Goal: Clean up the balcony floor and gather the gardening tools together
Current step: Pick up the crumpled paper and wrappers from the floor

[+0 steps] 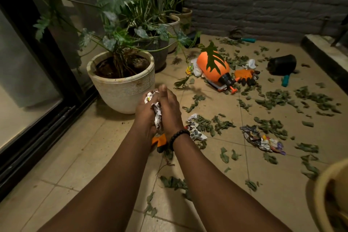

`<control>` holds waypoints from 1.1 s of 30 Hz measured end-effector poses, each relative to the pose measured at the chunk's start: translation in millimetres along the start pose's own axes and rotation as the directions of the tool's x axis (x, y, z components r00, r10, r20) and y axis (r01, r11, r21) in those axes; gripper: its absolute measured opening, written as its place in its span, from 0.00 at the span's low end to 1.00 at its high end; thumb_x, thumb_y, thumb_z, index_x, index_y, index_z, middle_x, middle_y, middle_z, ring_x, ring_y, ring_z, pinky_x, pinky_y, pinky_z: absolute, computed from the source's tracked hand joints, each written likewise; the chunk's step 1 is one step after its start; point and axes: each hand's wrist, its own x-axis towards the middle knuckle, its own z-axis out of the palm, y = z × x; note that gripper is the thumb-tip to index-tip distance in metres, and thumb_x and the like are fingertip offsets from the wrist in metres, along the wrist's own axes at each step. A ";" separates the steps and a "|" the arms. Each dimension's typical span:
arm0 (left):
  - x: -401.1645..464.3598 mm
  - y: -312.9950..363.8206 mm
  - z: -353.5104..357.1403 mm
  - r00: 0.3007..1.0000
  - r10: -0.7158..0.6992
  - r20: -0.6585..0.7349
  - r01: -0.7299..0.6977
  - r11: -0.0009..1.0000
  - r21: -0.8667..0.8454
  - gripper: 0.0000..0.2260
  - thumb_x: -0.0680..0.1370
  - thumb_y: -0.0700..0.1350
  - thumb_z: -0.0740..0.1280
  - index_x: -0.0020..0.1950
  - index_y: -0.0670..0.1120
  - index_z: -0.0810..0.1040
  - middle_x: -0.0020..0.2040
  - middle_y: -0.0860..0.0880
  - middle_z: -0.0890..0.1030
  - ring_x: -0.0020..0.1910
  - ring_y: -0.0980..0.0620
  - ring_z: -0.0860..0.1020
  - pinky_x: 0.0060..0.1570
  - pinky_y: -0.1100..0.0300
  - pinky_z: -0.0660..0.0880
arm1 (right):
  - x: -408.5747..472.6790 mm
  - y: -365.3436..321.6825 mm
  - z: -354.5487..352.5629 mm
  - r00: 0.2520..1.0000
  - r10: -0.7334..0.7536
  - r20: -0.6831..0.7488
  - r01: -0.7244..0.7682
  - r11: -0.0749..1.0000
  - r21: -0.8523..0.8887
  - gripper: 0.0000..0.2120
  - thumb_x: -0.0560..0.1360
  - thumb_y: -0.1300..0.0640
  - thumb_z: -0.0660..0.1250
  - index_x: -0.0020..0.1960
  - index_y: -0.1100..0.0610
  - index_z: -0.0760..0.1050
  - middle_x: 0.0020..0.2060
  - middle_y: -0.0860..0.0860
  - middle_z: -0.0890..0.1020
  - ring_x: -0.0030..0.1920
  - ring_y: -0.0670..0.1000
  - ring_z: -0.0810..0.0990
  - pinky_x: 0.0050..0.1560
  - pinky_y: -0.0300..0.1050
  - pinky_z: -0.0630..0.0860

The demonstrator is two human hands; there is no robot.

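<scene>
Both hands meet in front of the person: the left hand (146, 112) and right hand (169, 107) press and grip a crumpled paper wad (157, 114) between them. Just below the wrists lies an orange-handled tool (160, 142) on the tiled floor (79, 156). Right of it lie 2 more paper scraps (195, 130) among scattered leaves (273, 98). Farther off lies an orange spray bottle (212, 68), tipped over.

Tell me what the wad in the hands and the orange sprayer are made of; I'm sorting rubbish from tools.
The wad looks like printed paper: sharp creases, newsprint pattern. The sprayer looks like smooth plastic: an even sheen on its orange body, likely moulded.
</scene>
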 end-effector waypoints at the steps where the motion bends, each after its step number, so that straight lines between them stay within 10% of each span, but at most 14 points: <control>1: -0.8 -1.1 2.3 0.999 0.009 -0.034 -0.008 0.999 0.034 0.02 0.80 0.39 0.67 0.50 0.41 0.79 0.40 0.46 0.83 0.41 0.50 0.81 0.37 0.62 0.78 | 1.9 0.7 2.0 0.998 0.023 -0.056 -0.025 0.999 -0.031 0.40 0.70 0.24 0.40 0.64 0.45 0.75 0.66 0.45 0.74 0.68 0.50 0.70 0.71 0.58 0.63; 6: -5.3 -0.3 10.0 0.989 -0.143 0.035 0.147 0.979 -0.140 0.13 0.79 0.46 0.67 0.61 0.41 0.78 0.54 0.44 0.81 0.55 0.48 0.79 0.53 0.56 0.76 | 11.5 -3.6 -4.6 0.992 -0.064 -0.105 0.044 0.981 -0.187 0.22 0.82 0.45 0.48 0.66 0.47 0.75 0.71 0.43 0.70 0.73 0.46 0.63 0.74 0.52 0.52; 10: -6.2 11.9 26.7 0.977 -0.172 0.127 0.180 0.982 -0.056 0.15 0.81 0.57 0.63 0.58 0.48 0.79 0.54 0.52 0.85 0.55 0.55 0.82 0.59 0.56 0.76 | 24.9 -6.9 -16.9 0.996 -0.050 -0.075 0.028 0.962 -0.271 0.22 0.84 0.45 0.47 0.77 0.43 0.59 0.78 0.45 0.56 0.78 0.46 0.50 0.76 0.55 0.46; 21: 6.7 -11.7 30.3 0.977 -0.006 -0.213 0.039 0.988 0.149 0.11 0.74 0.39 0.73 0.54 0.36 0.80 0.50 0.35 0.83 0.43 0.45 0.82 0.42 0.53 0.79 | 30.2 14.2 -15.4 0.967 0.250 0.050 -0.255 0.941 0.223 0.48 0.64 0.17 0.43 0.78 0.40 0.49 0.78 0.45 0.53 0.78 0.52 0.52 0.74 0.65 0.55; 24: 12.1 -24.5 21.0 0.937 -0.085 -0.338 0.100 0.995 0.027 0.11 0.73 0.36 0.72 0.54 0.37 0.80 0.47 0.37 0.84 0.44 0.41 0.84 0.42 0.49 0.82 | 32.7 26.9 -16.7 0.903 0.374 0.211 -0.429 0.821 0.376 0.56 0.57 0.13 0.47 0.76 0.43 0.57 0.74 0.48 0.66 0.75 0.54 0.63 0.72 0.60 0.61; 27: 20.7 -33.1 8.7 0.890 -0.130 -0.437 0.102 0.991 -0.088 0.11 0.69 0.36 0.73 0.50 0.43 0.82 0.49 0.36 0.84 0.45 0.38 0.84 0.45 0.41 0.82 | 50.2 43.0 -37.4 0.874 0.477 0.091 -0.440 0.699 0.563 0.34 0.79 0.31 0.46 0.71 0.54 0.67 0.66 0.53 0.75 0.67 0.56 0.73 0.64 0.54 0.67; 30: 22.9 -39.5 -4.8 0.867 -0.152 -0.475 0.119 0.988 -0.098 0.09 0.71 0.35 0.73 0.49 0.43 0.81 0.46 0.37 0.82 0.41 0.41 0.83 0.43 0.47 0.81 | 65.8 86.5 -62.8 0.895 0.414 -0.163 -0.399 0.909 0.118 0.18 0.83 0.50 0.54 0.69 0.55 0.69 0.66 0.58 0.75 0.63 0.59 0.76 0.62 0.55 0.74; 33: 23.6 -41.2 -18.6 0.859 -0.157 -0.486 0.141 0.988 -0.070 0.11 0.72 0.38 0.72 0.54 0.42 0.81 0.49 0.38 0.83 0.44 0.40 0.84 0.47 0.45 0.81 | 67.1 140.1 -78.8 0.939 0.340 0.052 -0.240 0.758 -0.606 0.22 0.82 0.53 0.58 0.76 0.48 0.62 0.76 0.53 0.60 0.74 0.60 0.60 0.73 0.58 0.61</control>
